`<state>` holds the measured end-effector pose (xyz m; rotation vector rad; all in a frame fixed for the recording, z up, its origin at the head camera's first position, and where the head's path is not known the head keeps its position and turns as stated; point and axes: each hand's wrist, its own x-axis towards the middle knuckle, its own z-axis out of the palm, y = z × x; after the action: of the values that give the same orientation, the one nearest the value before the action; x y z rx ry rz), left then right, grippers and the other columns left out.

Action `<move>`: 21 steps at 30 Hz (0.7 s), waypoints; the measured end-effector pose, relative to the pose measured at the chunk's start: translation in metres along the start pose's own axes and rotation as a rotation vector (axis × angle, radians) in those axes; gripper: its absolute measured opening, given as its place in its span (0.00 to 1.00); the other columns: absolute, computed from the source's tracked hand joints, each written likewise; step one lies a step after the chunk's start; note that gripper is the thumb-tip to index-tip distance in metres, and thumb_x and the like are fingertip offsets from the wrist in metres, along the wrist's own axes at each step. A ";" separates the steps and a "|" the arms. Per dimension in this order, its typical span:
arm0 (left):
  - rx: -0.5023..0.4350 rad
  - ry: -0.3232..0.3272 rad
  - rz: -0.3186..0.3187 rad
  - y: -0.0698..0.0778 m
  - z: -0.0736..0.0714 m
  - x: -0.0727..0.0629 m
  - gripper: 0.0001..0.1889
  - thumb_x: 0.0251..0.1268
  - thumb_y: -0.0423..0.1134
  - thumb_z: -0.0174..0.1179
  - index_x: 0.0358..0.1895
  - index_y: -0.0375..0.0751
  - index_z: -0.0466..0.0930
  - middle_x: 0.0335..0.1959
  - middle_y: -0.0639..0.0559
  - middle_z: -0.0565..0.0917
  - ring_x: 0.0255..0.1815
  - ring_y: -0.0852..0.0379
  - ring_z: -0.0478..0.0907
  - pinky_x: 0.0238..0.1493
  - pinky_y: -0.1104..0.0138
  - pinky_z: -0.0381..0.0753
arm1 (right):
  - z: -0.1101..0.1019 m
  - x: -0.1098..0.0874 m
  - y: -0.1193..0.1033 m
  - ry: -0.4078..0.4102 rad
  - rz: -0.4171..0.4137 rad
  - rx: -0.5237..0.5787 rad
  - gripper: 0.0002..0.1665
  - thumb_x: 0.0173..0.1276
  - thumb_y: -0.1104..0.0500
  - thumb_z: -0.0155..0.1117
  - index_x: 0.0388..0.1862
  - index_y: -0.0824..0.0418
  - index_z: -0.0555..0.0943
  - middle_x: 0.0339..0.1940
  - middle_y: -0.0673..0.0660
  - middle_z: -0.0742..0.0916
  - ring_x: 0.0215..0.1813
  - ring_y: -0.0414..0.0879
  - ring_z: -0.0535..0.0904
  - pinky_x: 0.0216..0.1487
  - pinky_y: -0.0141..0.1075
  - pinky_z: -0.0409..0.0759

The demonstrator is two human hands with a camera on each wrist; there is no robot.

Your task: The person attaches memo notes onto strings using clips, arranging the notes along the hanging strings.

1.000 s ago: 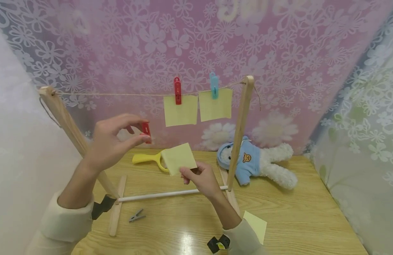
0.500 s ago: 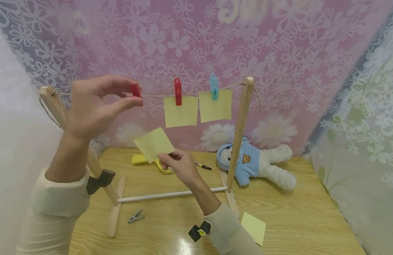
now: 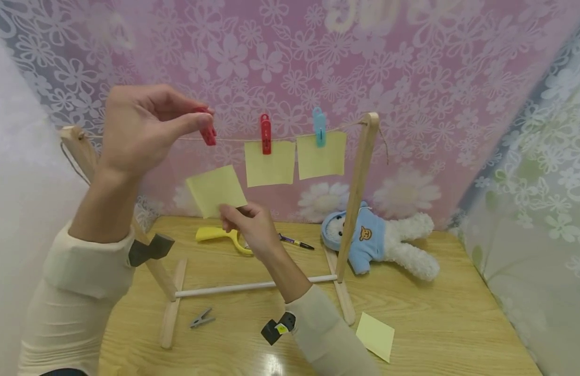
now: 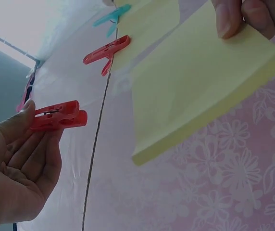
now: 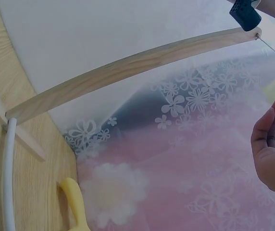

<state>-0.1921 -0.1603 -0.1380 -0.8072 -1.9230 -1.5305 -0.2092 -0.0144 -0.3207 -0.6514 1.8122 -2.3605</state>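
Between thumb and fingers my left hand (image 3: 139,128) pinches a red clothespin (image 3: 208,130), its nose pointing down beside the string (image 3: 233,140). In the left wrist view that clothespin (image 4: 60,115) appears apart from the string (image 4: 95,139). My right hand (image 3: 254,227) holds a yellow sticky note (image 3: 216,190) by its lower right corner, below the string. One edge of the note (image 4: 200,77) is bent over in the left wrist view. Two more yellow notes hang from the string, one under a red clothespin (image 3: 266,134), the other under a blue clothespin (image 3: 320,128).
Wooden posts (image 3: 357,198) and a white rod (image 3: 252,287) frame the string. On the table lie a yellow-handled tool (image 3: 219,234), a marker (image 3: 296,242), a grey clothespin (image 3: 202,317), another yellow note (image 3: 375,336) and a plush toy in a blue hoodie (image 3: 367,235).
My left hand has risen to the string with the red clothespin, which has turned nose down. My right hand has carried the sticky note up and to the left.
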 end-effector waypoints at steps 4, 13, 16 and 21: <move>0.181 0.022 -0.070 0.001 0.001 0.004 0.05 0.49 0.28 0.70 0.30 0.30 0.86 0.20 0.64 0.86 0.24 0.64 0.85 0.38 0.76 0.81 | 0.003 0.005 -0.002 0.000 0.005 0.083 0.12 0.68 0.60 0.60 0.30 0.69 0.80 0.21 0.48 0.83 0.28 0.40 0.78 0.42 0.31 0.80; 0.295 0.014 -0.173 -0.006 0.001 0.008 0.08 0.51 0.32 0.70 0.33 0.31 0.85 0.22 0.70 0.85 0.27 0.69 0.84 0.34 0.78 0.81 | 0.007 0.014 -0.003 0.051 0.029 0.167 0.09 0.68 0.62 0.60 0.30 0.67 0.81 0.22 0.48 0.84 0.29 0.39 0.79 0.38 0.28 0.80; 0.311 -0.001 -0.177 -0.008 0.001 0.008 0.07 0.51 0.32 0.71 0.32 0.32 0.86 0.22 0.69 0.85 0.27 0.70 0.84 0.34 0.78 0.81 | 0.007 0.016 -0.005 0.064 0.031 0.182 0.08 0.67 0.62 0.61 0.29 0.66 0.81 0.22 0.49 0.84 0.28 0.39 0.79 0.37 0.28 0.81; 0.337 -0.036 -0.186 -0.010 0.001 0.006 0.09 0.50 0.34 0.71 0.33 0.32 0.85 0.21 0.73 0.84 0.27 0.71 0.84 0.34 0.78 0.80 | 0.008 0.018 -0.008 0.079 0.053 0.219 0.08 0.67 0.61 0.62 0.28 0.64 0.82 0.23 0.48 0.84 0.28 0.38 0.80 0.37 0.28 0.81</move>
<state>-0.2036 -0.1604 -0.1406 -0.5240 -2.2537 -1.2465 -0.2215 -0.0249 -0.3062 -0.4836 1.5452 -2.5324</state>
